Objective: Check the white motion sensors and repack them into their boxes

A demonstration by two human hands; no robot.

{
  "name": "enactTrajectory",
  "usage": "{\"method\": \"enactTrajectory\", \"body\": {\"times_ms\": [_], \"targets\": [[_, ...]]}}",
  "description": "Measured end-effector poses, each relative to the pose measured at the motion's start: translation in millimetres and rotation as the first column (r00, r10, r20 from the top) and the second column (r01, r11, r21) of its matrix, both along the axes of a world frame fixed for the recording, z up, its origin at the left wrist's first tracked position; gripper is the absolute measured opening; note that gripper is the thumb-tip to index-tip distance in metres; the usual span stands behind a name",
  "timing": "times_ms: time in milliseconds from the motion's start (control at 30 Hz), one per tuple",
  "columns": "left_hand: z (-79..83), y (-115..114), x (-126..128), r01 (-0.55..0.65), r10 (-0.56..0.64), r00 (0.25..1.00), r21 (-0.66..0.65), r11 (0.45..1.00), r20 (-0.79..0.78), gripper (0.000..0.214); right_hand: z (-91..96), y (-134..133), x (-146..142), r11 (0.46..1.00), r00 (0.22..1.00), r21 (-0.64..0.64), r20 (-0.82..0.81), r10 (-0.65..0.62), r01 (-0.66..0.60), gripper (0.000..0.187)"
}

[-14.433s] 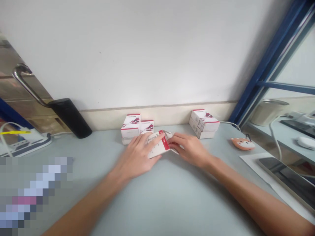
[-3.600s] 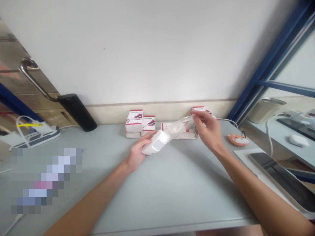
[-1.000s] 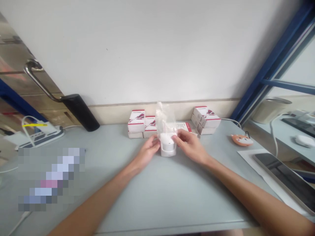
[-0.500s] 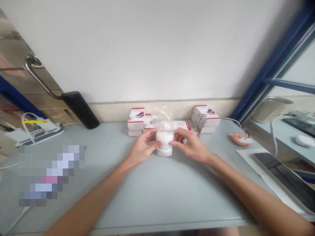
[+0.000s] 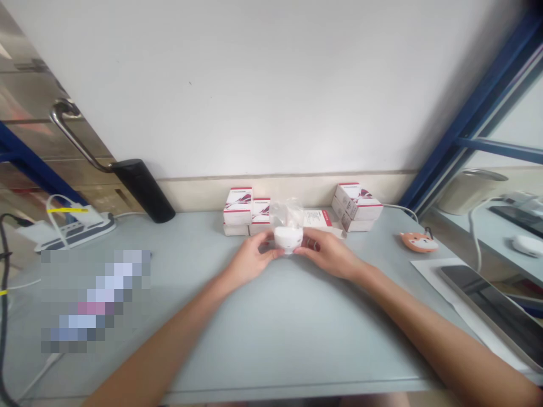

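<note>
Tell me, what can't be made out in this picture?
Head view only:
The white device: partly hidden by the left hand and right hand.
The box labels: print too small to read.
The pixelated patch: too blurred to identify.
The tablet: cut off by the right edge.

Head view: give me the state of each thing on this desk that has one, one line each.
White sensor: inside a clear plastic bag, held between both hands.
Left hand: closed around the sensor's left side.
Right hand: closed around the sensor's right side.
Left carton stack: stacked, closed.
Right carton stack: stacked, closed.
Tablet: screen dark.
</note>
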State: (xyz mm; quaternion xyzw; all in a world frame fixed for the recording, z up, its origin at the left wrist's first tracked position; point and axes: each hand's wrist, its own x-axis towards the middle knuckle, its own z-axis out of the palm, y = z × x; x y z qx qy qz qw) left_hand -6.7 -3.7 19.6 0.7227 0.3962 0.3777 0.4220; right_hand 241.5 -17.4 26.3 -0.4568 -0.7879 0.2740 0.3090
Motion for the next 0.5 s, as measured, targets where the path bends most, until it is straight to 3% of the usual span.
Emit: {"method": "enactTrajectory", "body": {"times_ms": [200, 367, 500], "targets": [[-4.1, -0.4, -2.5, -0.023, 0.02, 0.998, -0.042, 0.999, -0.063, 0.049, -5.3, 1.3, -0.4, 1.0, 0.996, 0.0, 0.088, 0.023, -0.023, 0.023], [-4.5, -4.9, -4.6, -0.064, 0.075, 0.978, 0.065, 0.996, -0.193, 0.054, -7.5, -1.3, -0.5, 0.994, 0.984, 0.05, 0.159, 0.086, -0.095, 0.024], [1.5, -8.2, -2.2, -0.02, 0.023, 0.999, 0.078, 0.997, -0.043, 0.065, -1.2, -7.9, -0.1, 0.991, 0.979, 0.045, 0.164, 0.119, -0.128, 0.036]]}}
